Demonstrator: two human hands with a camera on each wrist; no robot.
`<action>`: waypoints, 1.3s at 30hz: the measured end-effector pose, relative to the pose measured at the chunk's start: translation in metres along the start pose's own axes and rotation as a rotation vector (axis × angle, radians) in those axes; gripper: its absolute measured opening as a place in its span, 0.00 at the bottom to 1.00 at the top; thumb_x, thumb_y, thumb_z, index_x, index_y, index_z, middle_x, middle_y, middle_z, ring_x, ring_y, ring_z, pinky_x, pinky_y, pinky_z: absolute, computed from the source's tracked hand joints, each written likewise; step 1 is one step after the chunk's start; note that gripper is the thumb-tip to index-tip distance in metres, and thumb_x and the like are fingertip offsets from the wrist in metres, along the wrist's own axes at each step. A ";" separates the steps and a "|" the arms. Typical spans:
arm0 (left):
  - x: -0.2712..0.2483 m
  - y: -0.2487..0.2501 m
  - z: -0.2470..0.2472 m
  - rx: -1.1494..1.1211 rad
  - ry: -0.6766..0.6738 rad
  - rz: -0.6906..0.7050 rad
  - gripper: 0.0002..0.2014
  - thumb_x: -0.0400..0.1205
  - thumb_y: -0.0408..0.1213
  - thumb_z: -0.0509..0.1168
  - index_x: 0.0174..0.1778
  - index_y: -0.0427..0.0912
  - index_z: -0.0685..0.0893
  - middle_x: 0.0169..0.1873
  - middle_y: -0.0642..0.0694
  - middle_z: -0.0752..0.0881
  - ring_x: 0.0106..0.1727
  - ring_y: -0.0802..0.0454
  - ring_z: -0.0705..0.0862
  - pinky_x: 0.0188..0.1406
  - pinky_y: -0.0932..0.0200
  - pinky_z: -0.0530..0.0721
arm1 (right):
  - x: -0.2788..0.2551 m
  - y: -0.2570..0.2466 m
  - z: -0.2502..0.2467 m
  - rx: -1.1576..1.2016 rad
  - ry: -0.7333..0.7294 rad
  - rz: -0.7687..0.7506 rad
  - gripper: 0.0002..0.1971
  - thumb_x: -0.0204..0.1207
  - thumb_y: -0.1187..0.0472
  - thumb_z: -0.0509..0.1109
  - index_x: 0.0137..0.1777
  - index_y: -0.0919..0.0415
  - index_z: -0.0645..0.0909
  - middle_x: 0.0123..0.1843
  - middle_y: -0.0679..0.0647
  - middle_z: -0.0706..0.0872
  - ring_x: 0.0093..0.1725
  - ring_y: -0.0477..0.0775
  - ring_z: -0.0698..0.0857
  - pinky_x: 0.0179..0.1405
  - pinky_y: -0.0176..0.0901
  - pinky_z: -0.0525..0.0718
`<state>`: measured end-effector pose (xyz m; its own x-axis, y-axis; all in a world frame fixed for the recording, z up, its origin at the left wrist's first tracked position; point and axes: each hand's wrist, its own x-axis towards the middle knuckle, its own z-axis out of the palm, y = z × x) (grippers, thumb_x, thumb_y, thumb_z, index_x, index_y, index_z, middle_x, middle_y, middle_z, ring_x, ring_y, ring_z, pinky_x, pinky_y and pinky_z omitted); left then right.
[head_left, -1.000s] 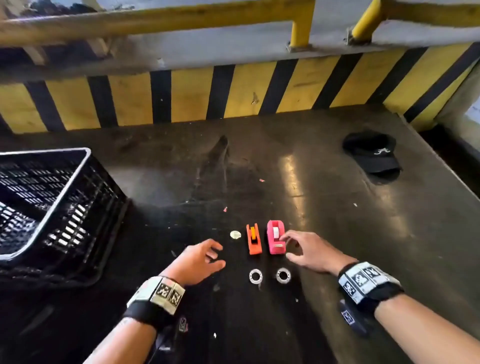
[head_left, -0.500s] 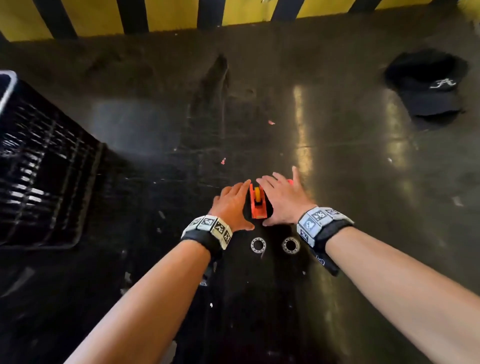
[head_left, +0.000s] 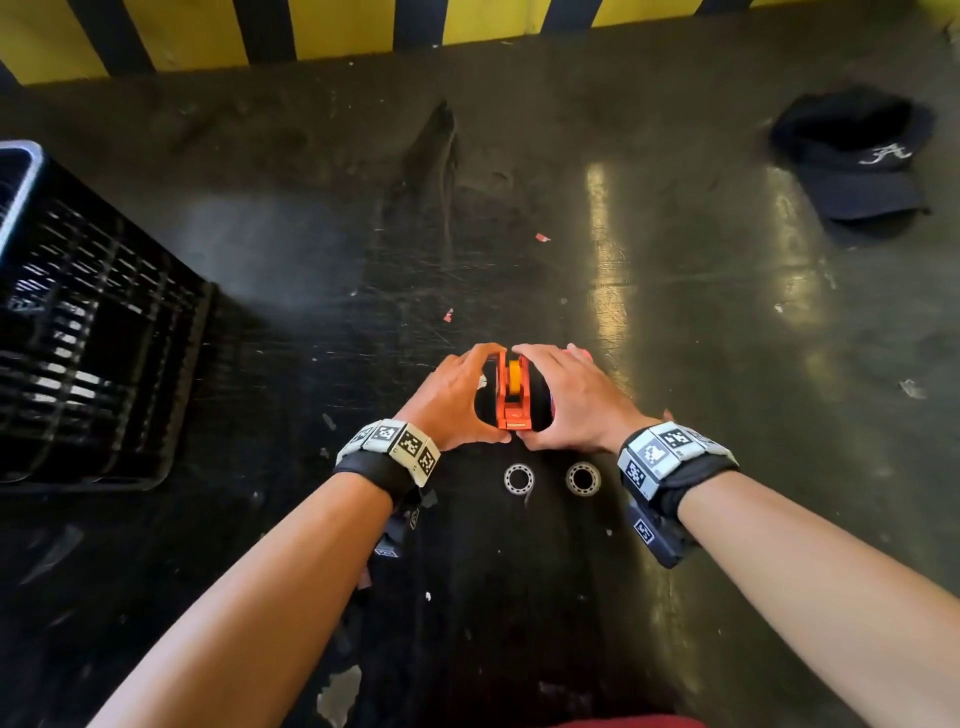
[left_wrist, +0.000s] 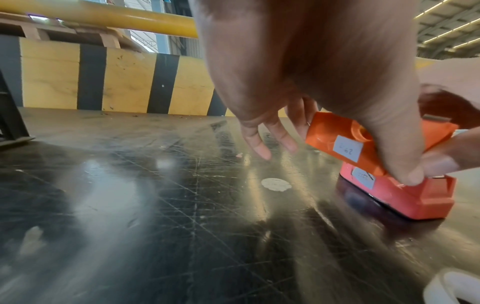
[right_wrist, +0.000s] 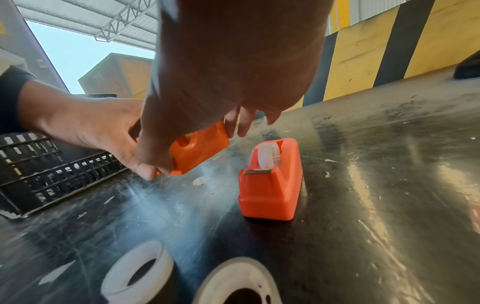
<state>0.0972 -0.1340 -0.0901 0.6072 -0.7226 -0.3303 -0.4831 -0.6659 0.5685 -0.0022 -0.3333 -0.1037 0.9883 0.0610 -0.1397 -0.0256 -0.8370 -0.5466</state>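
Note:
A small orange tape dispenser (head_left: 513, 395) is held between both hands, tilted and a little above the dark table. My left hand (head_left: 454, 397) grips its left side, with the thumb at the near end. My right hand (head_left: 574, 400) grips its right side, thumb also at the near end. In the left wrist view the orange dispenser (left_wrist: 342, 142) carries a pale label. A pink-red tape dispenser (right_wrist: 271, 185) holding a white roll stands on the table under my right hand, untouched. Two tape rolls (head_left: 518, 479) (head_left: 583, 479) lie flat just in front of my wrists.
A black plastic crate (head_left: 78, 338) stands at the left. A dark cap (head_left: 857, 161) lies at the far right. A yellow-and-black striped barrier (head_left: 337, 31) runs along the back edge. A pale round sticker (left_wrist: 276, 184) is on the scratched table (head_left: 311, 249).
Both hands have closed in on the orange dispenser and raised it off the table. My right hand has left the pink dispenser. The head view has tilted down and closer.

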 end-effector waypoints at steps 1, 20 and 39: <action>-0.002 0.000 0.000 -0.009 -0.003 -0.004 0.55 0.64 0.50 0.87 0.83 0.52 0.62 0.76 0.45 0.79 0.75 0.46 0.78 0.77 0.43 0.78 | -0.001 -0.002 -0.001 0.013 0.001 -0.003 0.56 0.60 0.38 0.84 0.87 0.54 0.65 0.82 0.51 0.77 0.80 0.55 0.75 0.88 0.66 0.62; -0.022 -0.029 -0.001 0.379 -0.099 -0.286 0.56 0.63 0.66 0.81 0.85 0.51 0.65 0.81 0.43 0.69 0.81 0.38 0.69 0.77 0.31 0.73 | -0.009 0.006 -0.018 0.066 -0.060 0.148 0.58 0.61 0.49 0.89 0.88 0.50 0.59 0.80 0.54 0.78 0.74 0.60 0.80 0.64 0.46 0.78; -0.006 0.033 -0.016 -0.349 0.055 -0.097 0.21 0.86 0.42 0.70 0.75 0.50 0.81 0.61 0.50 0.89 0.60 0.55 0.90 0.64 0.55 0.89 | -0.012 -0.006 -0.011 0.124 -0.045 0.148 0.56 0.63 0.44 0.87 0.87 0.47 0.58 0.79 0.53 0.77 0.78 0.59 0.75 0.67 0.56 0.81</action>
<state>0.0875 -0.1492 -0.0571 0.6776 -0.6416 -0.3595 -0.1833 -0.6206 0.7624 -0.0124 -0.3354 -0.0896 0.9647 -0.0306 -0.2615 -0.1908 -0.7655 -0.6145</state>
